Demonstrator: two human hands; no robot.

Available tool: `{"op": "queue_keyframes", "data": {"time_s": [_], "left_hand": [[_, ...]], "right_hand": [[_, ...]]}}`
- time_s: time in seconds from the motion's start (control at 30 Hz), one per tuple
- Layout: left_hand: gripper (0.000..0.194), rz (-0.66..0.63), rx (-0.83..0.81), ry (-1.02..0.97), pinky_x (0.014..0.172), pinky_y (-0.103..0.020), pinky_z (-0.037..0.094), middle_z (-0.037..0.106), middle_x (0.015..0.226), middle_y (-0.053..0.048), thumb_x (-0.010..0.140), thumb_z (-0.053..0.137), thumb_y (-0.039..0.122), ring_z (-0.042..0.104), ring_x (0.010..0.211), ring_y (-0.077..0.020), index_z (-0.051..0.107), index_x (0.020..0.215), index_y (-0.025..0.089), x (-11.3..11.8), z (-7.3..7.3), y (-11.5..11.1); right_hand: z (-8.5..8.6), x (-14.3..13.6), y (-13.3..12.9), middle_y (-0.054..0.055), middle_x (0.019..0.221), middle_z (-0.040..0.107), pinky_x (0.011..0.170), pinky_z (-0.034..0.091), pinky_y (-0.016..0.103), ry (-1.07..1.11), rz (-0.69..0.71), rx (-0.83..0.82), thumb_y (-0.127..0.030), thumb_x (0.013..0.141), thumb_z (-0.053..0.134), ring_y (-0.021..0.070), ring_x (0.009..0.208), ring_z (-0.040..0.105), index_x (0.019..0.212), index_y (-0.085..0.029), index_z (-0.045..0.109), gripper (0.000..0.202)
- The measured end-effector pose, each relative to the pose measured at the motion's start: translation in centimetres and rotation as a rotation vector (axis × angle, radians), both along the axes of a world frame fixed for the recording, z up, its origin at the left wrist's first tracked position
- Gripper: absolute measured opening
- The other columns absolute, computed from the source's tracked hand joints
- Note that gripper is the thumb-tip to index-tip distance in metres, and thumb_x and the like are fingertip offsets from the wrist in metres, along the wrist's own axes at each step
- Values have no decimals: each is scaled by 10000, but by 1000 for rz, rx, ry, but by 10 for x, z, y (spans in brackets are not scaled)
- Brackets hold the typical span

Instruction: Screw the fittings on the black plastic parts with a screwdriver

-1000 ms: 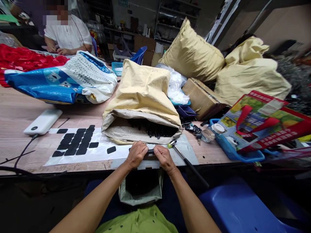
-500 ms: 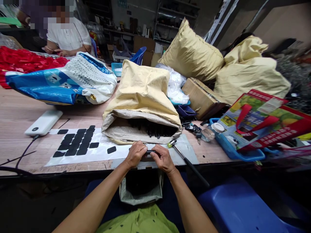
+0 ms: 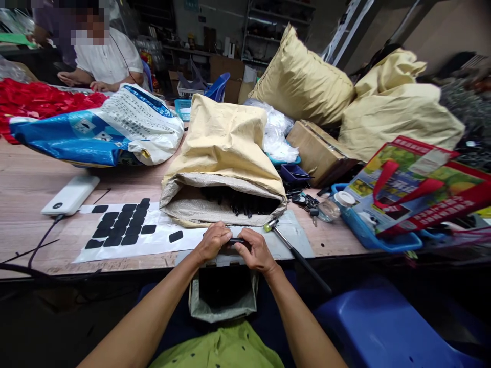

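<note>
My left hand (image 3: 214,240) and my right hand (image 3: 254,248) are both closed on a short black rod-like piece (image 3: 235,240) at the table's front edge. Its ends are hidden by my fingers. Just beyond them a yellow woven sack (image 3: 222,138) lies with its mouth facing me, and thin black pieces (image 3: 249,207) show inside. To the right of my right hand rests a hammer (image 3: 295,253) with a black handle, jutting over the edge. Below my hands hangs an open bag (image 3: 222,313) with a dark inside. A sheet of black rounded stickers (image 3: 121,225) lies to the left.
A white power bank (image 3: 71,196) with a cable sits at left, near a blue and white sack (image 3: 99,128). On the right are keys (image 3: 312,210), a blue basket (image 3: 383,243) and a red shopping bag (image 3: 425,189). A blue stool (image 3: 383,327) stands lower right. A person works across the table.
My right hand has shifted slightly left along the black piece, and both hands keep their hold. The person across the table has moved their hands a little apart.
</note>
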State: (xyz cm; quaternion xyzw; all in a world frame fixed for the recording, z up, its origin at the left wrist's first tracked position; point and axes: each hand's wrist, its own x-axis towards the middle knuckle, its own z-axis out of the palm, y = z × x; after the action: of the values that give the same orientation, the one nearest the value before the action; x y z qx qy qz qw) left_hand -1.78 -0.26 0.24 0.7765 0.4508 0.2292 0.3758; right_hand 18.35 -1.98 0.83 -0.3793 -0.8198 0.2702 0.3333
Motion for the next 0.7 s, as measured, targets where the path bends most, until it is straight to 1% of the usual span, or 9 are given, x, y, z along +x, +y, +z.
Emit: {"op": "queue_keyframes", "data": {"time_s": [0.1,0.27,0.33,0.43,0.53,0.6,0.63,0.7], "left_hand": [[434,22,4,24,846,-380,369,579,641,-21,963,363,361,499,840,-212,455,568,204,1,0,1],[437,11,4,54,872,-385,350,622,684,-25,967,365,356,497,863,-216,498,580,203,4,3,-2],[444,15,9,69,885,-391,340,639,699,-30,970,360,357,494,882,-221,505,580,201,5,4,-4],[448,13,9,75,876,-385,332,634,698,-28,971,353,368,487,874,-218,499,585,195,5,4,-2],[444,23,-3,66,854,-372,336,618,703,-31,973,341,372,486,855,-215,491,595,192,5,8,-2],[449,47,13,58,833,-364,343,601,706,-35,986,321,371,489,836,-214,491,610,192,5,15,-10],[452,58,35,49,820,-358,348,594,718,-36,998,309,376,492,827,-212,496,628,193,5,19,-19],[454,51,69,17,793,-339,361,594,774,-36,1024,291,392,507,813,-199,520,687,194,8,26,-44]], "right_hand": [[1,1,-1,27,773,570,697,412,304,1,-3,-23,-443,912,593,190,749,530,836,-215,602,241],[-1,1,1,26,769,599,717,410,297,49,11,-21,-342,991,490,176,754,553,821,-214,641,261],[-2,1,2,22,747,590,705,398,296,56,2,-11,-327,996,481,172,737,546,791,-211,634,280],[-2,0,3,12,699,554,667,373,294,71,-15,-3,-358,975,519,165,687,518,760,-203,631,288],[2,2,2,8,703,543,649,361,292,113,29,-33,-421,962,535,161,669,504,791,-199,654,304],[4,4,1,15,743,554,665,373,295,190,37,-75,-464,969,512,165,695,516,835,-197,663,334],[5,6,1,19,761,557,675,381,297,251,6,-97,-480,979,485,169,711,522,858,-196,662,356],[4,8,1,19,767,546,681,391,298,385,-109,-138,-493,1002,429,172,719,521,891,-192,653,391]]}}
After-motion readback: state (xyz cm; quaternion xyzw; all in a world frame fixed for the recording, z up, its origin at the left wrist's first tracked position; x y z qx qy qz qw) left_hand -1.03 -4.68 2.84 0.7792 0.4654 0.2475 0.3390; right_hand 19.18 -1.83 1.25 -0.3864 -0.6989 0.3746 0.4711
